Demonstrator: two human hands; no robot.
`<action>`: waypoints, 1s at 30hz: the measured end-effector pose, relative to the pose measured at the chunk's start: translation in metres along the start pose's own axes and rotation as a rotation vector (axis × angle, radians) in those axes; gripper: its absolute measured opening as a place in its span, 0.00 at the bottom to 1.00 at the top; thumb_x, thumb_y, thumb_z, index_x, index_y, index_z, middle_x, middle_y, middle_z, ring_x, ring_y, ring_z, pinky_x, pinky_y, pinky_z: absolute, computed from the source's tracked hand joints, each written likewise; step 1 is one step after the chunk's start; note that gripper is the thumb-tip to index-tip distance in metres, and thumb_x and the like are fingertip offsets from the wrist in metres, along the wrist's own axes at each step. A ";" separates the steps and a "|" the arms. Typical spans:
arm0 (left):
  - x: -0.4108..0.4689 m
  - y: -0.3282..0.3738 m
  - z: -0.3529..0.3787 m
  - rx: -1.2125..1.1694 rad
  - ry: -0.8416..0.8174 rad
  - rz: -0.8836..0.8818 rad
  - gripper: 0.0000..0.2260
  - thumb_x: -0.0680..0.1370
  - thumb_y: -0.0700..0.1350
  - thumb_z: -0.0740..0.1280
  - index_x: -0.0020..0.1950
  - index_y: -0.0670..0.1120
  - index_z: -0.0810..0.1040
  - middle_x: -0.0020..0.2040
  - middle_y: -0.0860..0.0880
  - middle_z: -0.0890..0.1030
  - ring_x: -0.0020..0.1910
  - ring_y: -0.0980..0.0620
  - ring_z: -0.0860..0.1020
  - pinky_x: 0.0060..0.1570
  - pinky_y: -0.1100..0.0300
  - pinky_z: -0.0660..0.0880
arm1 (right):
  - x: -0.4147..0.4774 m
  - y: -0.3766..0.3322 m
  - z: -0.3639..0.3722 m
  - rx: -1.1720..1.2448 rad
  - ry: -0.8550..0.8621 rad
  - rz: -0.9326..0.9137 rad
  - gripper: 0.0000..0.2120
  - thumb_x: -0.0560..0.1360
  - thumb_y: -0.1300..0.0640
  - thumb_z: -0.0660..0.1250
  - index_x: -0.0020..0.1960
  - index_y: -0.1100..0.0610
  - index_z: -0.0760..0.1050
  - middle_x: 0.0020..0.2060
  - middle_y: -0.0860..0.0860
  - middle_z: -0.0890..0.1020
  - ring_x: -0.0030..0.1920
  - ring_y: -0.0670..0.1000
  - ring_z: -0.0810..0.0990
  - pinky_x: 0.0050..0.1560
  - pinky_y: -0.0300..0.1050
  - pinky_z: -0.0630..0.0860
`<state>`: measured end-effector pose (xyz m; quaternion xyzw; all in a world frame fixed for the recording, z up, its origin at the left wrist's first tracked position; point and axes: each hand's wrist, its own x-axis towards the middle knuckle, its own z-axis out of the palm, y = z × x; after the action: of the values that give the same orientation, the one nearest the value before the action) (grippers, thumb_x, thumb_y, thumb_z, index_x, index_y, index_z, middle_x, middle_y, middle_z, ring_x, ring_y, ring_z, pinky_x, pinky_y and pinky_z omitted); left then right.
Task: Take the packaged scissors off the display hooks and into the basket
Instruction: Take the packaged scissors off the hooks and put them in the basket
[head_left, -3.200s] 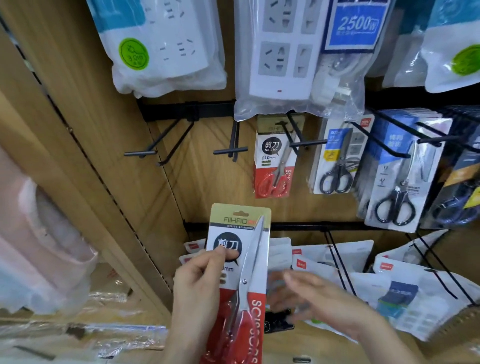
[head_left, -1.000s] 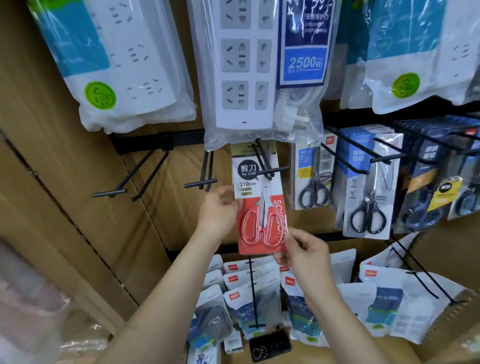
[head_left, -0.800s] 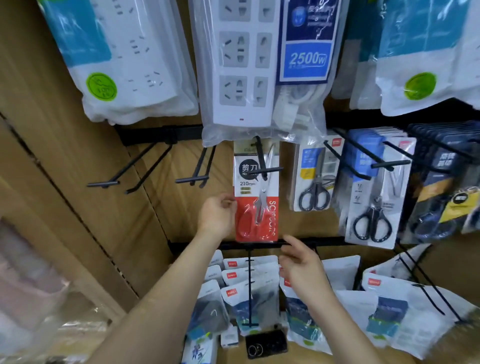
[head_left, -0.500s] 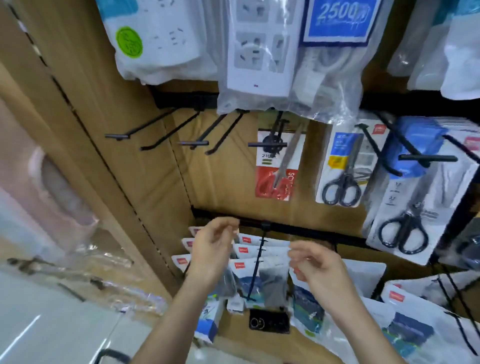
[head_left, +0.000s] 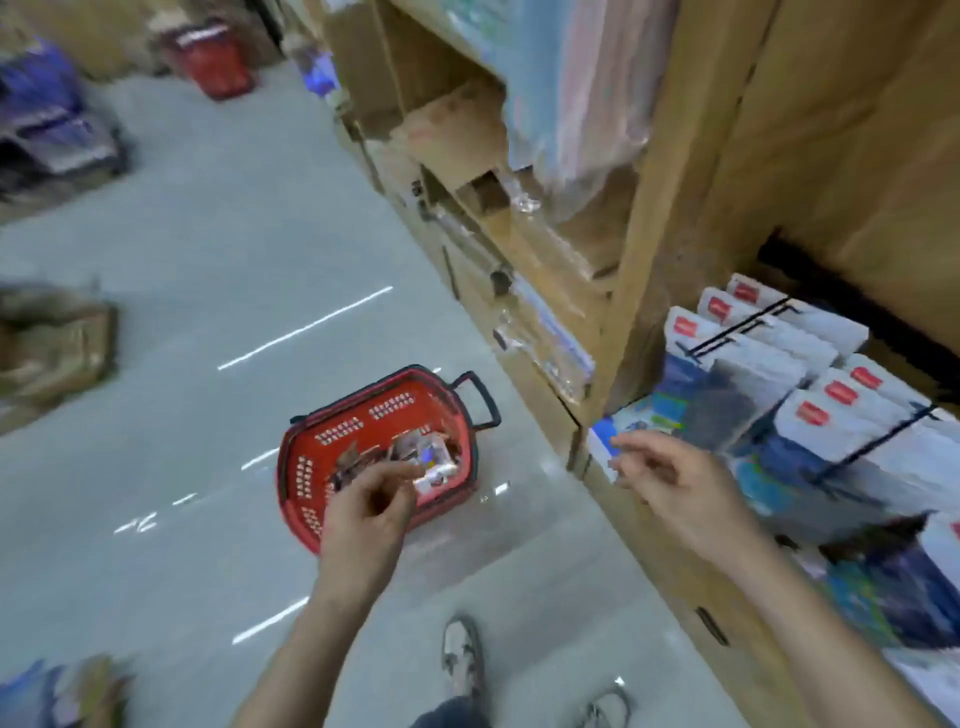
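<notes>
Head view, blurred: red basket (head_left: 292, 462) on grey floor (head_left: 208, 249), packages (head_left: 428, 457) inside it, too blurred to pick out scissors, left hand (head_left: 369, 512) over basket's near rim, fingers loosely curled, empty, right hand (head_left: 675, 483) right of basket, fingers relaxed, empty, near hanging pouches (head_left: 810, 395).

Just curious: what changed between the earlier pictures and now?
Both hands let go of the red scissors pack, leaving it hooked, and dropped. The view swung down to the red basket on the floor; the left hand hovers over it, the right hand near the hanging packets. Both stay empty.
</notes>
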<state>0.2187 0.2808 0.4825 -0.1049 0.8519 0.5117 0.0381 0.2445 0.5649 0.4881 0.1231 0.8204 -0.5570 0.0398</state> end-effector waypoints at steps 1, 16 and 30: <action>0.001 -0.018 -0.016 -0.015 0.048 -0.054 0.14 0.76 0.32 0.67 0.43 0.50 0.84 0.37 0.57 0.83 0.35 0.61 0.78 0.39 0.66 0.73 | 0.008 0.001 0.022 -0.007 -0.049 0.001 0.12 0.78 0.64 0.67 0.49 0.47 0.80 0.44 0.47 0.85 0.41 0.39 0.82 0.46 0.28 0.75; 0.115 -0.220 -0.176 -0.030 0.182 -0.486 0.15 0.76 0.33 0.64 0.42 0.53 0.82 0.38 0.52 0.83 0.39 0.49 0.80 0.47 0.50 0.77 | 0.132 0.002 0.333 0.101 -0.169 0.258 0.14 0.80 0.69 0.61 0.48 0.53 0.80 0.39 0.53 0.83 0.33 0.45 0.82 0.36 0.37 0.78; 0.304 -0.413 -0.067 0.067 -0.004 -0.616 0.15 0.74 0.34 0.65 0.52 0.51 0.83 0.47 0.55 0.80 0.50 0.46 0.81 0.54 0.51 0.79 | 0.332 0.183 0.517 -0.034 -0.357 0.497 0.10 0.77 0.65 0.66 0.52 0.51 0.77 0.44 0.55 0.82 0.38 0.48 0.82 0.37 0.42 0.80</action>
<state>0.0154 -0.0077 0.1052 -0.3558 0.7963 0.4480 0.1965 -0.0687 0.2034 0.0611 0.2194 0.7544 -0.5294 0.3202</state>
